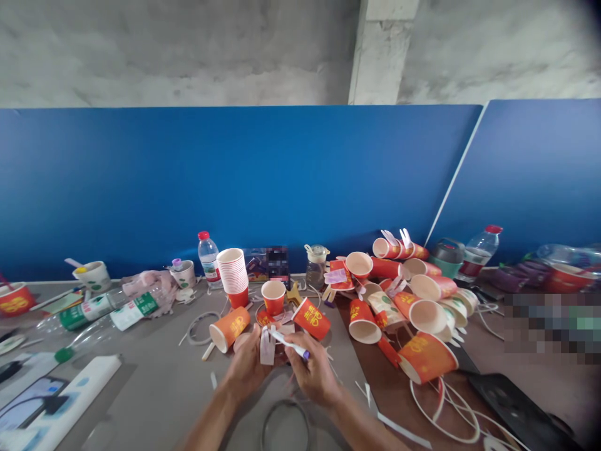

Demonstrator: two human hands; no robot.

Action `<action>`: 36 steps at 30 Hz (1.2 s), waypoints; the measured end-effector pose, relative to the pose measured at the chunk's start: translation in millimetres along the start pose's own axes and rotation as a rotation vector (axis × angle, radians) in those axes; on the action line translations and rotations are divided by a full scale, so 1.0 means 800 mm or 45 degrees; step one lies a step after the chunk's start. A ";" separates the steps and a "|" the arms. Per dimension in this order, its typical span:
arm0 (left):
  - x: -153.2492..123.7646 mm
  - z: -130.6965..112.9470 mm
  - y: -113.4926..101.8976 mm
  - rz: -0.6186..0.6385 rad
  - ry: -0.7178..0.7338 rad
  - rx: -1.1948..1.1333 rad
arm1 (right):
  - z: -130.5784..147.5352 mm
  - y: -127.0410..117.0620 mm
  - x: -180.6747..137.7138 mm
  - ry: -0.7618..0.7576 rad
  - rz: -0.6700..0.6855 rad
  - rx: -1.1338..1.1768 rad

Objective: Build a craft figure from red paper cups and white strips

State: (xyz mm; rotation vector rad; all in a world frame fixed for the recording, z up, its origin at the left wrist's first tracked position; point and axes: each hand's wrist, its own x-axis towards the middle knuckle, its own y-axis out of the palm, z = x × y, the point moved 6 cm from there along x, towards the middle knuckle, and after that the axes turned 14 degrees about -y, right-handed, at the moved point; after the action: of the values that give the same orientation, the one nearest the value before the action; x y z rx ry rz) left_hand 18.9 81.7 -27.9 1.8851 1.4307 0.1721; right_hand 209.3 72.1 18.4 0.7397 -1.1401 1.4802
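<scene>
Left hand (pixel 245 371) pinches a paper strip (pixel 267 348); right hand (pixel 313 374) grips a white pen (pixel 287 342).
Orange cups (pixel 312 318) lie just past them, near the worktop's (pixel 159 388) front edge.

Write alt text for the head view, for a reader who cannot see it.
Two bare hands work at a cluttered grey table: the left hand pinches a white paper strip, the right hand holds a thin white stick with a purple tip. Red and white paper cups lie heaped to the right, before a blue partition.
</scene>
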 end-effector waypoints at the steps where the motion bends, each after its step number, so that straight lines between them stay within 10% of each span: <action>1: 0.000 0.000 -0.001 0.000 0.001 -0.009 | -0.001 0.000 -0.001 -0.002 0.004 0.006; 36: -0.005 -0.001 -0.006 -0.112 0.044 -0.053 | 0.009 -0.006 0.007 -0.061 -0.013 -0.120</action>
State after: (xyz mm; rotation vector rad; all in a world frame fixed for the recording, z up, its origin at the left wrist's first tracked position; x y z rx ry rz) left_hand 13.4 79.3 -28.7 1.7902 1.5187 0.1913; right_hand 212.0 67.5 27.2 0.7182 -1.2316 1.3968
